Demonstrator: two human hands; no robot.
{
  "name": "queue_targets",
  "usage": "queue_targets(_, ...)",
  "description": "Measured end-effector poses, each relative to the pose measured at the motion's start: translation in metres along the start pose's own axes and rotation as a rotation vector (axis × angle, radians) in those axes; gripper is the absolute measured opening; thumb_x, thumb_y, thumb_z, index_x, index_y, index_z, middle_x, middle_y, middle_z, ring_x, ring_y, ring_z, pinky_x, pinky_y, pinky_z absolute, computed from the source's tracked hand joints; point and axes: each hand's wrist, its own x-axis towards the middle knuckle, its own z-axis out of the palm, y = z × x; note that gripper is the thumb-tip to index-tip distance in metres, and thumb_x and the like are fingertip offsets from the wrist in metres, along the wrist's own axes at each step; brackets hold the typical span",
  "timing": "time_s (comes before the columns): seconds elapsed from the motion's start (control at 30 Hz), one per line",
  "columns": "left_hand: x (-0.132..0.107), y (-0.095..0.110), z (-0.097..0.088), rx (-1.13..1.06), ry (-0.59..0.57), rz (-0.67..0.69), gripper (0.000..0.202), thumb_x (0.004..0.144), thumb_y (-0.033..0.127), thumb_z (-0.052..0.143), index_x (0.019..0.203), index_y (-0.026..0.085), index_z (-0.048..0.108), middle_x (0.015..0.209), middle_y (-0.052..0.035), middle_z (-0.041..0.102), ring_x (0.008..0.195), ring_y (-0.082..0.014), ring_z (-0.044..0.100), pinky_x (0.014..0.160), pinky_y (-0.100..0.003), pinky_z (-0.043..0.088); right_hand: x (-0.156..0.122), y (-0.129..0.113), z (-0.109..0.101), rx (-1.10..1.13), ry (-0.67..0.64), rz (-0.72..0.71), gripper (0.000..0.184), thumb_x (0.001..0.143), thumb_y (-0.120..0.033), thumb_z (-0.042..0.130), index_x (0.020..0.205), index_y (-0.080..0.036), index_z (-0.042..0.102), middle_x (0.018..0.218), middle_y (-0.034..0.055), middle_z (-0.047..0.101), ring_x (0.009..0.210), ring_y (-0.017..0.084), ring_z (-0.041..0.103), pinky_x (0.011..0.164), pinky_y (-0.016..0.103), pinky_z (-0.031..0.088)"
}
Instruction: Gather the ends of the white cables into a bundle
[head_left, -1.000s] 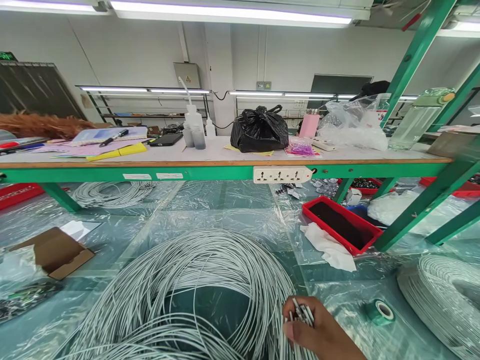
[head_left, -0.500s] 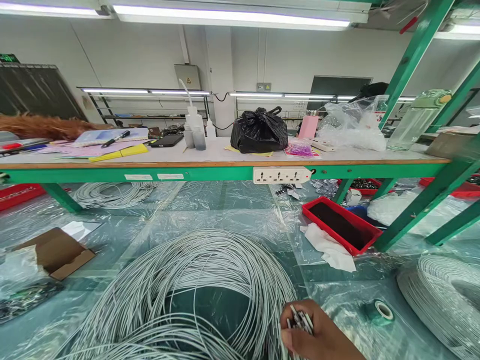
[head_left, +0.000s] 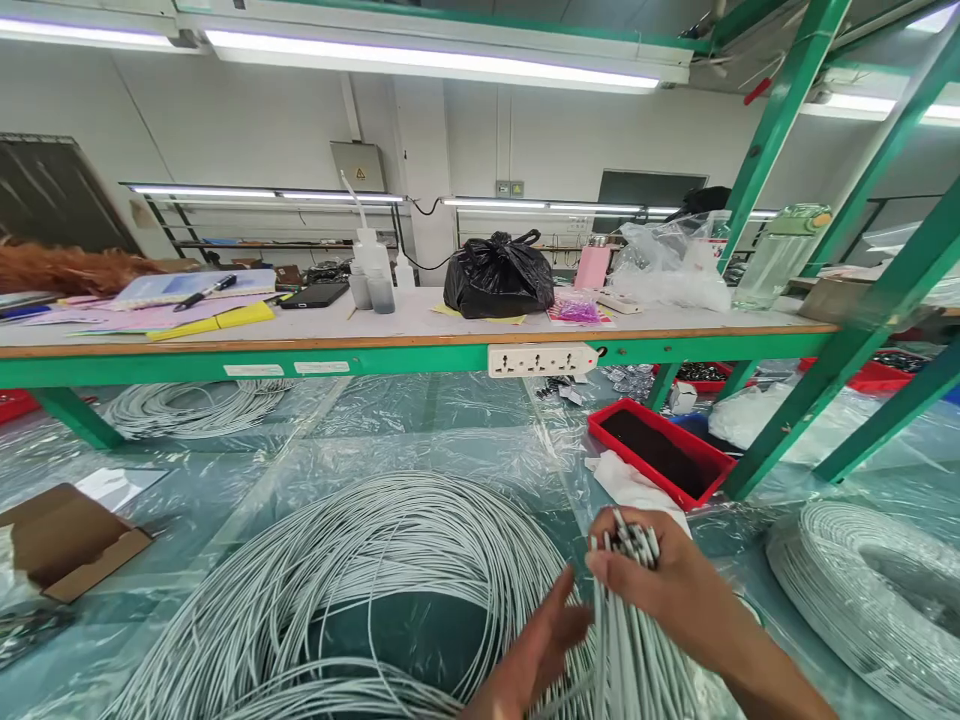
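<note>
My right hand [head_left: 637,565] is closed around the upper end of a bundle of thin grey-white cables [head_left: 634,660]; their cut ends stick out above the fist. The bundle hangs down from the hand past the lower edge of the picture. Just left of it is my left hand [head_left: 544,640], slightly blurred, its fingers apart and nothing visible in it. Whether its fingertips touch the bundle I cannot tell. A large loose coil of the same cable [head_left: 420,520] lies on the plastic-covered table in front of me, left of both hands.
A red bin [head_left: 600,425] with dark contents and a white cloth [head_left: 626,485] lie beyond my right hand. Another cable coil [head_left: 817,570] is at the right. An open cardboard box [head_left: 67,540] sits left. Across the back runs a green-edged shelf [head_left: 420,360] with a power strip [head_left: 540,360].
My right hand has risen, bringing the cable bundle up into view. My left hand has come in from below, beside the bundle. The view has shifted slightly.
</note>
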Motion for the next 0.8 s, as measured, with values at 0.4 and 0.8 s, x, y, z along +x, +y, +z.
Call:
queue_targets(0.4,0.025,0.183,0.001,-0.073,0.407,0.399,0.014,0.064,0.015,0.071,0.078,0.017,0.067,0.074,0.0034,0.067,0.074,-0.0114,0.059,0.067,-0.023,0.047,0.053,-0.202,0.001,-0.036,-0.01,-0.842,0.02,0.07,-0.027,0.056,0.057,-0.019,0.044,0.052,-0.0068,0.037,0.046,0.006,0.036,0.04,0.019,0.028)
queue_targets(0.8,0.011,0.326,-0.001,0.109,0.499,0.833,0.029,0.073,0.001,0.04,0.05,0.019,0.037,0.042,0.0051,0.034,0.039,-0.0059,0.036,0.041,-0.018,0.033,0.063,-0.368,-0.012,-0.105,-0.026,-1.146,0.012,0.065,-0.025,0.057,0.058,-0.02,0.049,0.056,-0.0052,0.045,0.053,0.009,0.051,0.039,0.019,0.031)
